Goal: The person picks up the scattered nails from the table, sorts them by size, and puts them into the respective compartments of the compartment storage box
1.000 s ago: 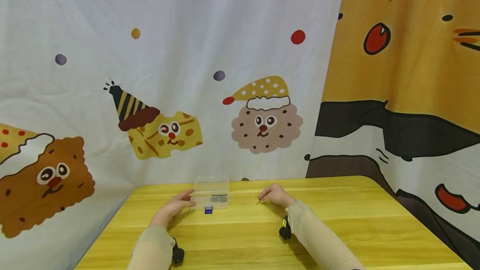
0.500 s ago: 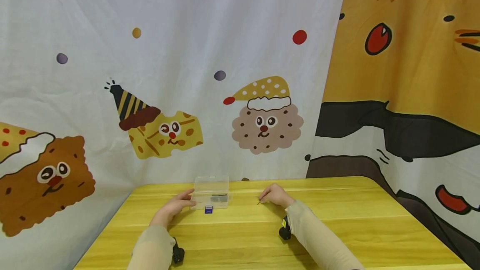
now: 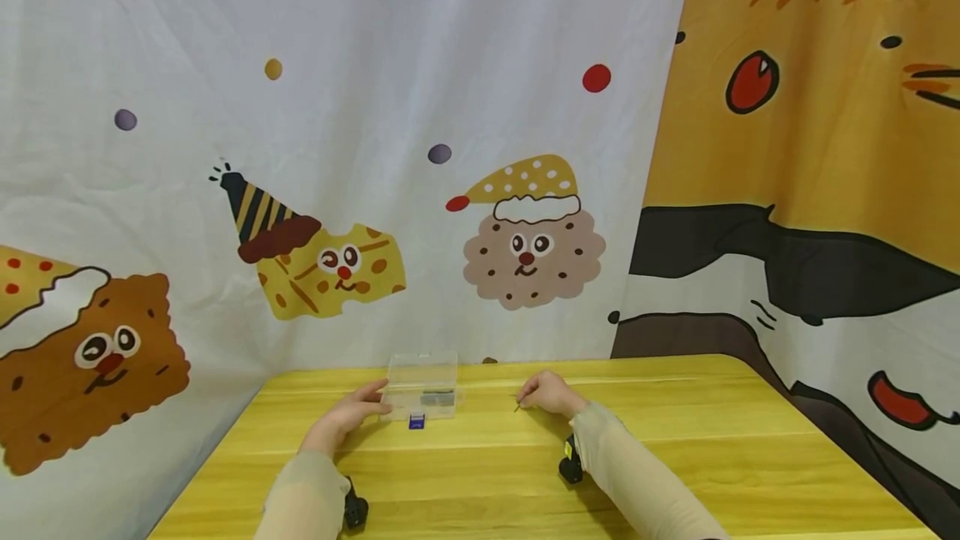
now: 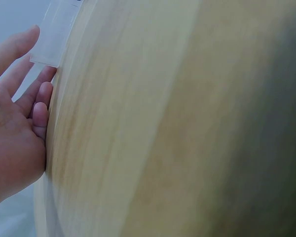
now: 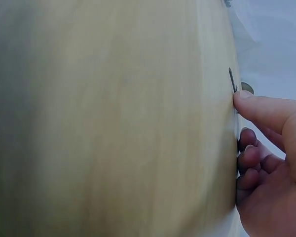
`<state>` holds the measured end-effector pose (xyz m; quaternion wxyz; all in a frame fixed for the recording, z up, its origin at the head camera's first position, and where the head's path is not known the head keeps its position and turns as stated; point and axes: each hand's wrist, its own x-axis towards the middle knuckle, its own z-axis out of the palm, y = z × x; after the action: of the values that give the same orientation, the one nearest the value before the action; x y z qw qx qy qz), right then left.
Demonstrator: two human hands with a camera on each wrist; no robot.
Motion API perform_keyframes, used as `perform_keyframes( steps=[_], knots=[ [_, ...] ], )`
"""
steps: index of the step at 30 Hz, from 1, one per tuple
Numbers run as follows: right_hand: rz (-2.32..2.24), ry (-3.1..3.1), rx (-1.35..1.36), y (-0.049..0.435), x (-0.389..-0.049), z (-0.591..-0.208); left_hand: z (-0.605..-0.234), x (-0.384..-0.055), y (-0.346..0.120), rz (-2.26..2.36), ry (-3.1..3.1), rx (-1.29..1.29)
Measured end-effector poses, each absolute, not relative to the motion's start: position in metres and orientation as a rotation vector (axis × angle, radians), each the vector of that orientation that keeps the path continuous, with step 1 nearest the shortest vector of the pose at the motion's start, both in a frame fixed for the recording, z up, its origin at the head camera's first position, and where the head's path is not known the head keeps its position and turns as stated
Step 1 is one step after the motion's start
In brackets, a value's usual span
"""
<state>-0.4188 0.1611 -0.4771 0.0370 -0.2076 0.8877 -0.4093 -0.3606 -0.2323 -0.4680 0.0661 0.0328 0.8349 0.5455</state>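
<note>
My left hand (image 3: 347, 419) is at the left end of a clear plastic box (image 3: 401, 401), whose lid stands raised at the back. Its thumb and index finger reach the box's near and far left corners, fairly straight. In the left wrist view, a corner of the box lies beside the loosely bent fingertips. Farther right, my right hand (image 3: 551, 392) pinches a thin dark nail (image 5: 232, 79) between thumb and index finger, low over the wooden table. One end of the nail sticks out past the thumb; the other fingers are curled under.
The box has a dark grey piece (image 3: 438, 397) in its right part. A small blue-and-white label (image 3: 417, 421) shows at its front edge. The yellow wooden table (image 3: 465, 482) ends at a cartoon-printed curtain (image 3: 480, 65) behind it.
The view tips very slightly. Both hands, the box and the nail keep nearly the same places.
</note>
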Motion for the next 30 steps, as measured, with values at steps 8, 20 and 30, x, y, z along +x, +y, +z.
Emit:
perform_keyframes(
  steps=[8, 20, 30],
  knots=[
    [-1.234, 2.670, -0.685, 0.162, -0.414, -0.474, -0.468, -0.359, -0.232, 1.649, 2.517, 0.103],
    [-1.432, 2.418, -0.848, 0.174, -0.419, -0.449, -0.470, -0.364, -0.232, 1.662, 2.516, 0.098],
    [-1.456, 2.530, -0.561, 0.165, -0.425, -0.426, -0.472, -0.365, -0.233, 1.650, 2.515, 0.074]
  ],
)
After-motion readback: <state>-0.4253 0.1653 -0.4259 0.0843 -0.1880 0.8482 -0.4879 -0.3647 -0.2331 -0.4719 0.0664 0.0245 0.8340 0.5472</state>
